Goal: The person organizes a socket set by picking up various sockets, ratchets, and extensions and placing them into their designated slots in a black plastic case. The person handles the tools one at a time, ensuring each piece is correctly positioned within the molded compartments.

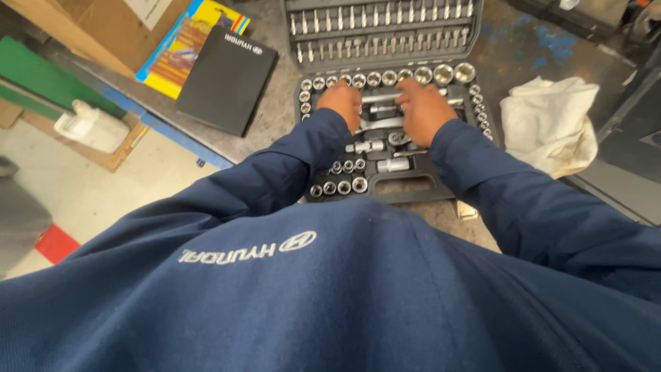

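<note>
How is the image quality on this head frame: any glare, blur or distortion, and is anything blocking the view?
Head view: even light, mild glare on the chrome sockets; wide-angle bend at the edges; both hands, left hand and right hand, fairly sharp over the socket set case; the navy top fills the lower frame.

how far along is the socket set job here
Done: the socket set case lies open on the bench, lid back, most sockets seated in their slots.

In hand: the left hand and right hand both rest on the chrome tools in the case's middle; whether either grip is closed is hidden.

Left: nothing is lifted out yet; the white rag lies untouched beside it.
</note>
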